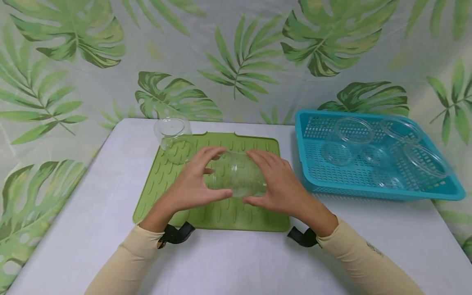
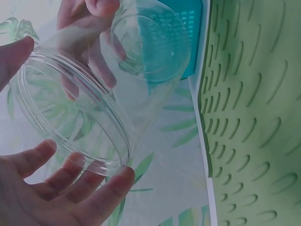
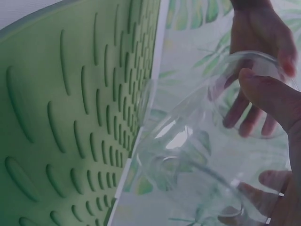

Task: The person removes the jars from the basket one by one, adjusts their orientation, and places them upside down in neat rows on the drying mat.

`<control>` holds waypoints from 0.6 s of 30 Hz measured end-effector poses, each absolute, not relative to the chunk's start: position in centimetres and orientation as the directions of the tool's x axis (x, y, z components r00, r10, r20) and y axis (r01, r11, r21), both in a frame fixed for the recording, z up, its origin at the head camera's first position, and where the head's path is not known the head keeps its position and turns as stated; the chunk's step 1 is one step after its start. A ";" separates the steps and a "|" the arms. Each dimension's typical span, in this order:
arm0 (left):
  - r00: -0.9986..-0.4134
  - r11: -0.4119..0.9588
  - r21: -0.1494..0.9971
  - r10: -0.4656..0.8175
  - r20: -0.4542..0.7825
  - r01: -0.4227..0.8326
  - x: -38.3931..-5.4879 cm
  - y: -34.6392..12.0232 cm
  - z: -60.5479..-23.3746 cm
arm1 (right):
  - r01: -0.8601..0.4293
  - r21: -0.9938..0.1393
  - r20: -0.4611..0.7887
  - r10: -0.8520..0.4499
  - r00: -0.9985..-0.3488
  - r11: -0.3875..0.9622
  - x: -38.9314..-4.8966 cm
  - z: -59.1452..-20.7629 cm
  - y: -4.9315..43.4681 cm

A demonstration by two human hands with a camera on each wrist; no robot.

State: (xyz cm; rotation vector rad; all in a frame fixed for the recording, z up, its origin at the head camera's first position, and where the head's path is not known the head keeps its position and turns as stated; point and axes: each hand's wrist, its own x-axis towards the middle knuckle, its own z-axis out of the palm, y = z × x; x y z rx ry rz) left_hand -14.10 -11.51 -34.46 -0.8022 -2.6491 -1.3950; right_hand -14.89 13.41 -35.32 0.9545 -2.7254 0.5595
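Both hands hold a clear jar (image 1: 241, 176) lying on its side in the air above a green ridged mat (image 1: 228, 219). The ringed rim of the jar (image 2: 75, 110) faces left in the left wrist view. My left hand (image 1: 195, 180) spans this end, thumb on one side and fingertips at the rim's edge. Round the other end curve the fingers and thumb of my right hand (image 1: 282, 184). Through the clear wall, parts of the right fingers show in the left wrist view. A second clear jar (image 1: 175, 141) stands upright at the mat's far left corner.
On the right of the white table (image 1: 236, 262) sits a blue perforated basket (image 1: 306, 172). Inside it are several clear round containers (image 1: 354, 131) with wide rims. A leaf-patterned cloth (image 1: 254, 53) hangs right behind the table.
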 end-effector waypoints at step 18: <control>-0.865 0.394 0.801 0.415 0.282 0.450 -13.8 -13.0 -34.4 | -0.650 -0.417 0.331 -0.560 -0.759 0.635 -14.6 -35.0 14.4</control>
